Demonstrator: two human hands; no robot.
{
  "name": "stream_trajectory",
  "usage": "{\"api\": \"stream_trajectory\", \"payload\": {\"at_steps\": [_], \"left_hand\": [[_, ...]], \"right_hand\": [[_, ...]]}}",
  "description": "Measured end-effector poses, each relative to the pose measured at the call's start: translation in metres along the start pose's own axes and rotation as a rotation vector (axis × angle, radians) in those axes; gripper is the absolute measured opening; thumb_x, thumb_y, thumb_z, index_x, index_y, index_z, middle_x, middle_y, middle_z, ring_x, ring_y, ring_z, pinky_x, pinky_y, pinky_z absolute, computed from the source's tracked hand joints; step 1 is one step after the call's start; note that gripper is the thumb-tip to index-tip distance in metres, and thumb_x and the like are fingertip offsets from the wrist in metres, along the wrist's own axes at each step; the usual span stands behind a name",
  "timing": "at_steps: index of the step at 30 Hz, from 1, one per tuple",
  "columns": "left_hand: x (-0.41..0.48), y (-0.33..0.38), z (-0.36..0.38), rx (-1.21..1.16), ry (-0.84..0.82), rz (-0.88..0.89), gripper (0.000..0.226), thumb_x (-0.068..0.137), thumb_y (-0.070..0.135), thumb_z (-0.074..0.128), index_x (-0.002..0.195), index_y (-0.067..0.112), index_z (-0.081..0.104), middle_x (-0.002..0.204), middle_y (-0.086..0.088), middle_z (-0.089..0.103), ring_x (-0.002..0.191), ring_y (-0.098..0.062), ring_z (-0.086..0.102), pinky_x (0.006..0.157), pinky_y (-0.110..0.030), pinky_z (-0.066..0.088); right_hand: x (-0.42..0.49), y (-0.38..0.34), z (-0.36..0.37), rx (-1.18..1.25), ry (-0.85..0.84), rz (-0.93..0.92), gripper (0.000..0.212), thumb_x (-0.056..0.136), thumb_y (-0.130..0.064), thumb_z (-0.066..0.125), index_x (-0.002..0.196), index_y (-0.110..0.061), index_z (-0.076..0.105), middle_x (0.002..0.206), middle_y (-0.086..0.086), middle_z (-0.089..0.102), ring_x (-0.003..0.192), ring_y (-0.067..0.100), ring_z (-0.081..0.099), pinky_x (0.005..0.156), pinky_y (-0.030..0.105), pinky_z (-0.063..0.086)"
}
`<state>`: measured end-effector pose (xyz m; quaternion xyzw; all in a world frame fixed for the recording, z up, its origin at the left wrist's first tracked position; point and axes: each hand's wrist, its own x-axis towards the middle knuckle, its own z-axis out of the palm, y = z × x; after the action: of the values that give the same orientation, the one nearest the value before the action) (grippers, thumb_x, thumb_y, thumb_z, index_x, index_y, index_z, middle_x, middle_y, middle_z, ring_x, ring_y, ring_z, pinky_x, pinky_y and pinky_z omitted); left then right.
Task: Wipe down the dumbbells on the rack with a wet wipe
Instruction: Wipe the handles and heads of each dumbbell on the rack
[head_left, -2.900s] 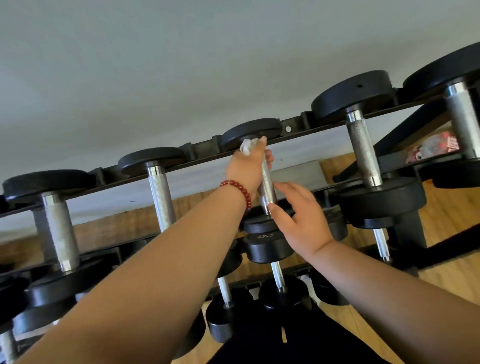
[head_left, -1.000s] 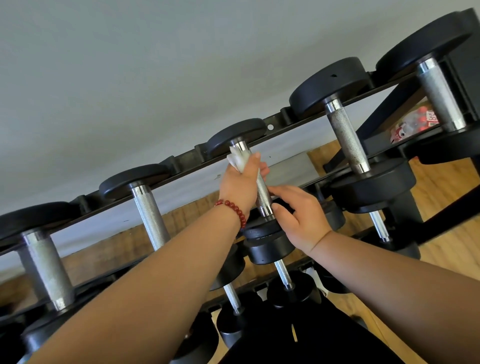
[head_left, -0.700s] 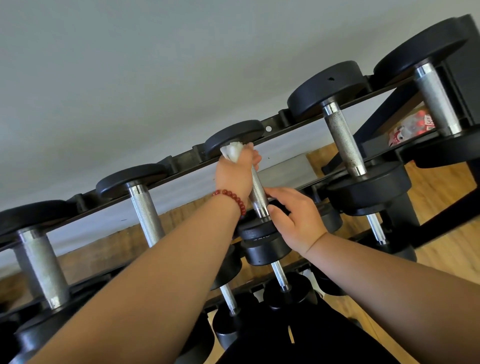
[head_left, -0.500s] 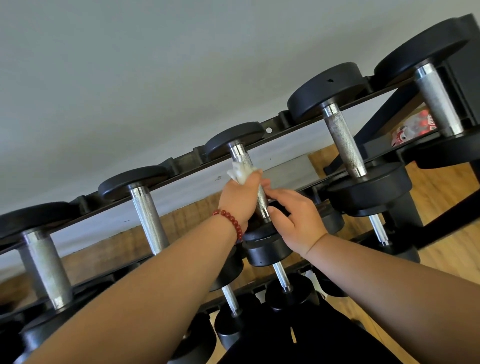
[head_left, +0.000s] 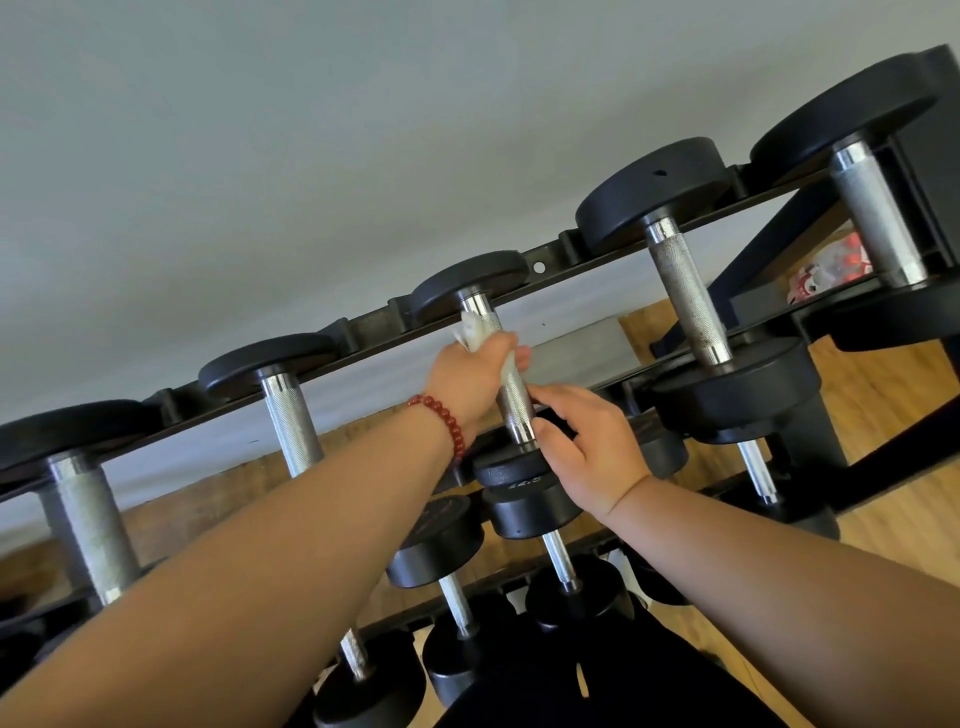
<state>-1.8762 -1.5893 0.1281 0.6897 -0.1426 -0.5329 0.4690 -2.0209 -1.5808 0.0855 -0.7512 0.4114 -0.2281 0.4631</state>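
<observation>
The left hand, a red bead bracelet on its wrist, is wrapped tight round the steel handle of the middle dumbbell on the top rail of the rack. The white wet wipe is bunched in the fist and pokes out at its 12 o'clock side. At about 4 o'clock from it, the right hand curls fingers and thumb round that dumbbell's near black head.

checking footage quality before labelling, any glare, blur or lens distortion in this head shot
Head view: soft, even light, no hard shadows; small bright glints on the chrome handle that the left hand wraps with the wet wipe; frame tilted, forearms swollen by the wide angle; number on the dumbbell head by the right hand smeared, unreadable.
</observation>
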Motion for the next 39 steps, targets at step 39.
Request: {"api": "stream_trajectory", "payload": {"at_steps": [39], "left_hand": [[-0.002, -0.026, -0.003, 0.135, -0.021, 0.065, 0.032, 0.095, 0.047, 0.054, 0.104, 0.016, 0.06, 0.083, 0.004, 0.075, 0.078, -0.007, 0.07, 0.069, -0.021, 0.054]], "right_hand": [[0.0, 0.008, 0.002, 0.03, 0.024, -0.033, 0.057, 0.085, -0.042, 0.041, 0.13, -0.014, 0.061, 0.119, 0.005, 0.067, 0.11, 0.019, 0.06, 0.094, 0.03, 0.047]]}}
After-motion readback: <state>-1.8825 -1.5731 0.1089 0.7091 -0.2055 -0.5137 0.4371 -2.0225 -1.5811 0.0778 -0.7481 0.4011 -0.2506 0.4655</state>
